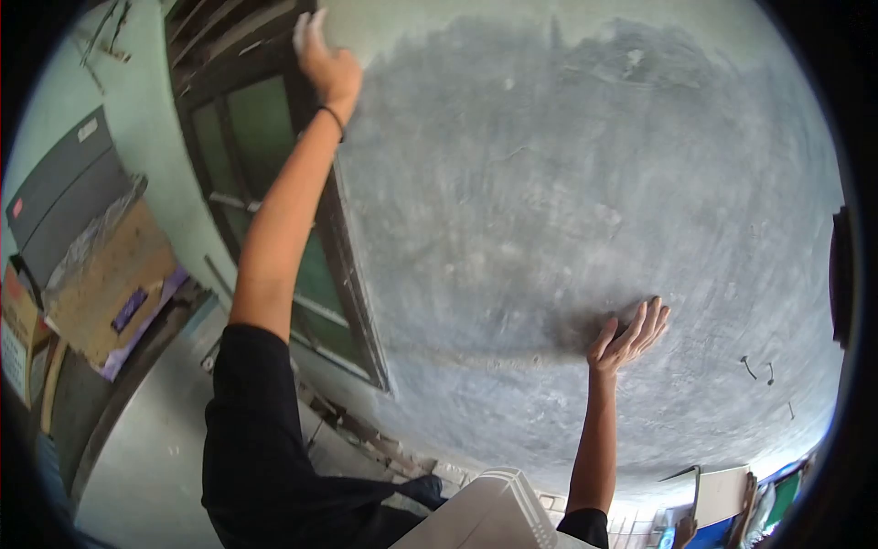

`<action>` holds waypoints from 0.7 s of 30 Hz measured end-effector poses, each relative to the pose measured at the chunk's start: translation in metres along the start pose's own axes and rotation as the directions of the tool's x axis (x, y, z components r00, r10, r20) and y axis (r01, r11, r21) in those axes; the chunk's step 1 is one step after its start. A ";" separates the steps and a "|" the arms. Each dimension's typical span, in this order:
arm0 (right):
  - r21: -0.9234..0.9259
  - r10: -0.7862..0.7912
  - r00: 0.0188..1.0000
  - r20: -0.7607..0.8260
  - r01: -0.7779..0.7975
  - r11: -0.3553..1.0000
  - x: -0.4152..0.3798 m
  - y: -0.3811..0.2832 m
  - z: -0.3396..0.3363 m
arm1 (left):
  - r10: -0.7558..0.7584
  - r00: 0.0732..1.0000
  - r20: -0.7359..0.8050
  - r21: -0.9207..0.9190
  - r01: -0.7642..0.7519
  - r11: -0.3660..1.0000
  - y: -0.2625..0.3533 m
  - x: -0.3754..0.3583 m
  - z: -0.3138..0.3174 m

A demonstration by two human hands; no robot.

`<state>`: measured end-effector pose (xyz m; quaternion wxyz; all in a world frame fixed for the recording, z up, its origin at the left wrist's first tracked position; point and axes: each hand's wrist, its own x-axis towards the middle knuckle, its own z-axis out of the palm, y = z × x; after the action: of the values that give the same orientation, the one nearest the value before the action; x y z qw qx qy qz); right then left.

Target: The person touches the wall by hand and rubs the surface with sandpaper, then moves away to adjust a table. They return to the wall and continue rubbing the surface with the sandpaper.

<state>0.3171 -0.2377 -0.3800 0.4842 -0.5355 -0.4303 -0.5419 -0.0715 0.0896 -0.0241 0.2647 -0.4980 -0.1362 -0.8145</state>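
My left hand (332, 75) is raised high at the top edge of a dark wooden window frame (352, 302). Its fingers stretch upward with pale, whitish tips, and a dark band circles the wrist. Lower and to the right, my right hand (631, 342) presses against a grey, patchy plastered wall (512, 220). Its fingers are bent, with the thumb apart. Something dark shows between thumb and fingers, mostly hidden by the hand; I cannot tell what it is. A shadowed smear lies on the wall left of this hand.
At left, a dark grey case (69, 188) rests over a cardboard box (119, 284) with plastic wrap. A metal-looking surface (151, 439) lies below. Hooks (757, 370) stick out of the wall at right. Assorted items and a pale board (721, 494) stand at lower right.
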 end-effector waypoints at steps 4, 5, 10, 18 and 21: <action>-0.035 -0.035 0.999 0.000 0.035 0.999 0.005 0.007 0.002 | 0.060 0.994 -0.087 0.082 -0.053 0.995 -0.010 0.050 0.023; -0.033 -0.031 0.999 0.004 0.032 0.999 0.002 0.003 0.002 | -0.041 0.997 -0.070 0.075 0.047 0.996 -0.002 0.048 0.020; -0.034 -0.056 0.998 0.004 0.056 0.998 0.007 0.001 -0.001 | -0.064 0.994 -0.083 0.077 0.070 0.995 -0.010 0.037 0.009; -0.010 -0.039 0.999 0.007 0.039 0.999 0.002 0.006 -0.001 | -0.028 0.999 -0.040 0.027 0.029 0.999 0.008 0.010 -0.001; -0.063 -0.046 0.999 0.005 0.046 0.997 0.005 0.007 0.004 | -0.005 0.993 -0.115 0.053 0.012 0.999 -0.011 0.051 0.022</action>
<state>0.3251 -0.2353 -0.3754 0.4538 -0.5414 -0.4262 -0.5651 -0.0800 0.0947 0.0320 0.2819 -0.4425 -0.1448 -0.8389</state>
